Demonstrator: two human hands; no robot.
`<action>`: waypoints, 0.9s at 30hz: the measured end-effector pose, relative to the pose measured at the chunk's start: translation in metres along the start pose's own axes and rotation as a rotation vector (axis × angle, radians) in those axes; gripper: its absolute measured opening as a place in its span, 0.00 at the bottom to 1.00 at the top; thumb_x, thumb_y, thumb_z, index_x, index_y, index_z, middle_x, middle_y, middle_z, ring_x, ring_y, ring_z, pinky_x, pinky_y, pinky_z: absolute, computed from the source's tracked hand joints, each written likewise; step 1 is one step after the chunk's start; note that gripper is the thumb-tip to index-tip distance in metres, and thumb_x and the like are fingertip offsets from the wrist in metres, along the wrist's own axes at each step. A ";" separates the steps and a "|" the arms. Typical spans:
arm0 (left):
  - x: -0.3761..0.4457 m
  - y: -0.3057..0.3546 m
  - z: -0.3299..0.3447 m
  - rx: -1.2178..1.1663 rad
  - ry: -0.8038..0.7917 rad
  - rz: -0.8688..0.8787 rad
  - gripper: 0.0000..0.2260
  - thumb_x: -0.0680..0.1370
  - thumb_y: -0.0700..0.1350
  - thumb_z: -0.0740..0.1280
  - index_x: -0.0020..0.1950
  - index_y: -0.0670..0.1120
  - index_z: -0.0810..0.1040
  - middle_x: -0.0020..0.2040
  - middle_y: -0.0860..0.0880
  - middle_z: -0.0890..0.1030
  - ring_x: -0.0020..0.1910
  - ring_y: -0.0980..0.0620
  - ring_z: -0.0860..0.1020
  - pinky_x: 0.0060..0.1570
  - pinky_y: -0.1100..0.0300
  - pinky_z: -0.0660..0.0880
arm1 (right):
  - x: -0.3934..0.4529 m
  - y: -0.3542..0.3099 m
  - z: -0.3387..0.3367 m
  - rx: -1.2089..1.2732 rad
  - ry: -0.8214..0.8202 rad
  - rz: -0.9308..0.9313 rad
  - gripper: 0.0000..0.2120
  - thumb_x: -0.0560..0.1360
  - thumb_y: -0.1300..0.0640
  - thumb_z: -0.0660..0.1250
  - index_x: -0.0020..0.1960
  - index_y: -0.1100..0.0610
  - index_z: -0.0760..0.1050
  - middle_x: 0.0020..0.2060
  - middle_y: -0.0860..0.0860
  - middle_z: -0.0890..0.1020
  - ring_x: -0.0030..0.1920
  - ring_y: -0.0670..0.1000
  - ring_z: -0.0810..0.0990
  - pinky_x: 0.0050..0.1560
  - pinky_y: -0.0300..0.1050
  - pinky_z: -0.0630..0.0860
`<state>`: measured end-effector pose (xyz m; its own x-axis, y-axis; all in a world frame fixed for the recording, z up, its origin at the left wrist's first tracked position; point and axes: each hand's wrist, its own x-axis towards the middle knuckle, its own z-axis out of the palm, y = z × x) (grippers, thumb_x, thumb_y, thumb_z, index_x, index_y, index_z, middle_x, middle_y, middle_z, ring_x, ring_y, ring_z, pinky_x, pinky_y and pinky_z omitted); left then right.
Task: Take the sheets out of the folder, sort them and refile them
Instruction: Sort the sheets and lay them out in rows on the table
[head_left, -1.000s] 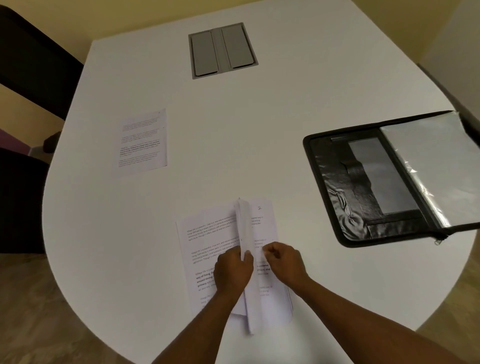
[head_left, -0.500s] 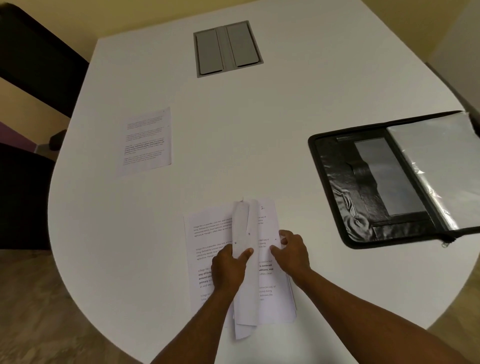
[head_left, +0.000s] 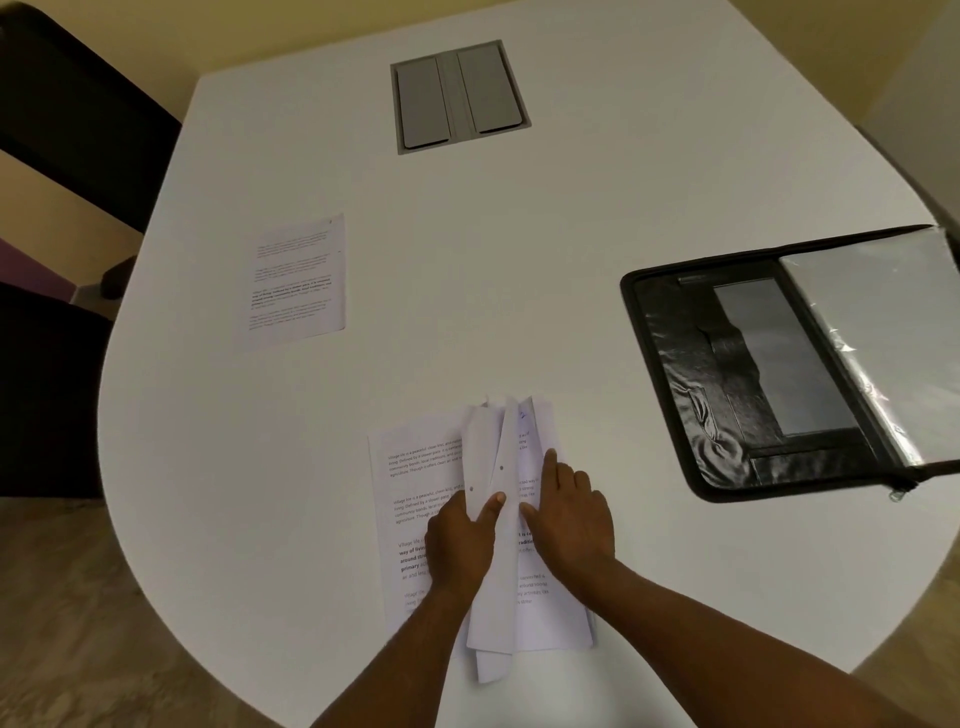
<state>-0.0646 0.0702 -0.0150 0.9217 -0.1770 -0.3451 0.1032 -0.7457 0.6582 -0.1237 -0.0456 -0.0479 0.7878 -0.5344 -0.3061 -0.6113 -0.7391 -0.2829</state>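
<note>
At the worktop's near edge, your left hand (head_left: 460, 540) pinches lifted sheets (head_left: 493, 467); right hand (head_left: 569, 512) presses flat, fingers together. Peel one sheet only; folder (head_left: 727, 384) lies open right.

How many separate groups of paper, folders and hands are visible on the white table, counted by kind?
Paper groups: 2, the single printed sheet and the stack of sheets under the hands
Black zip folder: 1, open
Hands: 2, left hand, right hand
Total: 5
</note>
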 end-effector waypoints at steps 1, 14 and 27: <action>0.000 0.000 0.000 0.003 0.002 -0.005 0.25 0.75 0.59 0.67 0.64 0.43 0.77 0.60 0.46 0.81 0.57 0.47 0.80 0.53 0.57 0.77 | -0.002 0.000 0.004 -0.005 -0.015 0.010 0.37 0.80 0.37 0.54 0.79 0.55 0.46 0.72 0.51 0.66 0.67 0.52 0.70 0.66 0.47 0.69; -0.006 -0.001 0.005 0.163 -0.015 0.179 0.19 0.78 0.57 0.64 0.62 0.47 0.78 0.58 0.49 0.82 0.54 0.50 0.81 0.49 0.63 0.76 | -0.004 0.005 0.001 0.227 0.102 0.028 0.21 0.79 0.45 0.61 0.67 0.56 0.69 0.69 0.54 0.70 0.66 0.53 0.71 0.65 0.47 0.69; -0.014 0.001 0.031 0.680 -0.288 0.127 0.27 0.83 0.56 0.49 0.79 0.48 0.50 0.80 0.46 0.48 0.77 0.40 0.50 0.70 0.43 0.64 | 0.014 0.028 -0.022 0.694 0.075 0.369 0.09 0.77 0.55 0.70 0.38 0.55 0.78 0.36 0.51 0.82 0.34 0.47 0.78 0.35 0.37 0.71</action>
<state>-0.0891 0.0520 -0.0303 0.7671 -0.3794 -0.5173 -0.3370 -0.9245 0.1783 -0.1285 -0.0829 -0.0404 0.5128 -0.7398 -0.4357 -0.7220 -0.0969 -0.6851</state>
